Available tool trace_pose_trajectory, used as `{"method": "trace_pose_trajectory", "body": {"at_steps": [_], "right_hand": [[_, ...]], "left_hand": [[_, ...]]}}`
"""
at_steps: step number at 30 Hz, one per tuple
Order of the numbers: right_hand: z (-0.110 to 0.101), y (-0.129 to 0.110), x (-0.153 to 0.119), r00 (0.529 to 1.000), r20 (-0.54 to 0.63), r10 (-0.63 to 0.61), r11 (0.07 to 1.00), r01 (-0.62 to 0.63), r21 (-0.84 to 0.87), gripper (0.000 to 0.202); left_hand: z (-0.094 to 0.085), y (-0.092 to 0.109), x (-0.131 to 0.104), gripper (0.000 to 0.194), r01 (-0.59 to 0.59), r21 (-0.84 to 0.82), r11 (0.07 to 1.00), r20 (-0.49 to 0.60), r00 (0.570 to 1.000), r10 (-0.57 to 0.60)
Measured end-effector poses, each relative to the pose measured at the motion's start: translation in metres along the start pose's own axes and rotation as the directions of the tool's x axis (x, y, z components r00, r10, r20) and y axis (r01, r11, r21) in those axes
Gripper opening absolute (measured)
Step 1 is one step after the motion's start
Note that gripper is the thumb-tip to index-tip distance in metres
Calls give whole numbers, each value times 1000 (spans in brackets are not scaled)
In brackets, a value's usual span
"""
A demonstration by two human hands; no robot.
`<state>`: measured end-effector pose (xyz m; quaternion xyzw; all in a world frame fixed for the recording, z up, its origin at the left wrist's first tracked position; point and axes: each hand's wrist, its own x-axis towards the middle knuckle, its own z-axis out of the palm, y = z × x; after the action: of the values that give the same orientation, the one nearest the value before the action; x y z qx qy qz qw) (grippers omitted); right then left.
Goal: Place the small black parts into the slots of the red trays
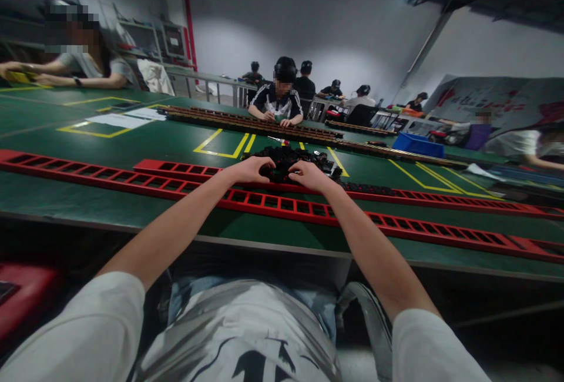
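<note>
A heap of small black parts lies on the green table, too dark for me to make out single pieces. My left hand is at the heap's left side, its fingers curled and the thumb facing them, with black parts between. From the right, my right hand reaches into the same heap, thumb and fingers closed together. What either hand grips blends into the dark pile. Just below my hands runs a long red slotted rail, and a second red rail lies partly under the heap.
Black pieces sit in the rear rail to the right. Beyond are long brown strips, a blue bin, white papers and yellow tape outlines on the green table. A co-worker works across; others sit left and right.
</note>
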<state>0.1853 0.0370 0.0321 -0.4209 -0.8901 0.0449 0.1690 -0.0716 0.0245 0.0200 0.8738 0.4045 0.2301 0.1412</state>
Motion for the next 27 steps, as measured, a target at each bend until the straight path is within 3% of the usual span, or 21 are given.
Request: {"method": "trace_pose_trajectory", "body": {"at_steps": [8, 27], "right_hand": [[-2, -4, -2, 1000, -12, -24, 1000, 24, -4, 26], [-5, -9, -3, 1000, 5, -3, 1000, 3, 4, 25]], "left_hand": [[-1, -3, 3, 49, -27, 98, 995, 17, 1000, 25], [0, -9, 3, 46, -92, 159, 983, 25, 996, 89]]}}
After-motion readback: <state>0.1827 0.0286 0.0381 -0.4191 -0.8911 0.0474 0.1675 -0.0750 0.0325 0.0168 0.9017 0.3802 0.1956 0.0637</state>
